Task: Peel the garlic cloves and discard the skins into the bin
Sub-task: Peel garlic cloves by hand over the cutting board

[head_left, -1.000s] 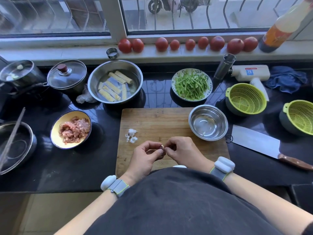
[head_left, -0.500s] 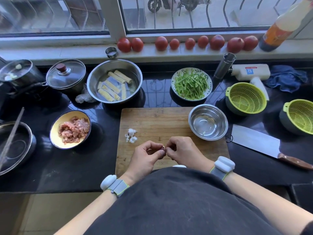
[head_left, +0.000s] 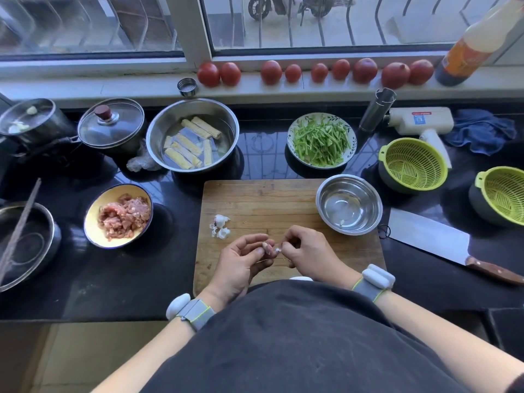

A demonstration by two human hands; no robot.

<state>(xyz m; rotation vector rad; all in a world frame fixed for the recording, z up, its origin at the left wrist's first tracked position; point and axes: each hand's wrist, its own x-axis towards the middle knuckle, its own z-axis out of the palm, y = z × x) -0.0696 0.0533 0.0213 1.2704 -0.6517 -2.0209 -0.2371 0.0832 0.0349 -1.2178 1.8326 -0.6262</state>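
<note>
Over the near part of the wooden cutting board, my left hand pinches a small garlic clove between thumb and fingers. My right hand meets it from the right, its fingertips pinching a bit of white skin at the clove's end. A small pile of white garlic skins lies on the board to the left of my hands. One peeled clove lies in the small steel bowl at the board's right corner. No bin is in view.
A cleaver lies right of the board, with two green colanders beyond. A yellow bowl of minced meat sits left. Behind are a steel bowl of tofu rolls, a plate of green strips, lidded pots and tomatoes.
My hands have drawn slightly apart, and the clove with a strip of skin now shows between the fingertips. Nothing else has moved.
</note>
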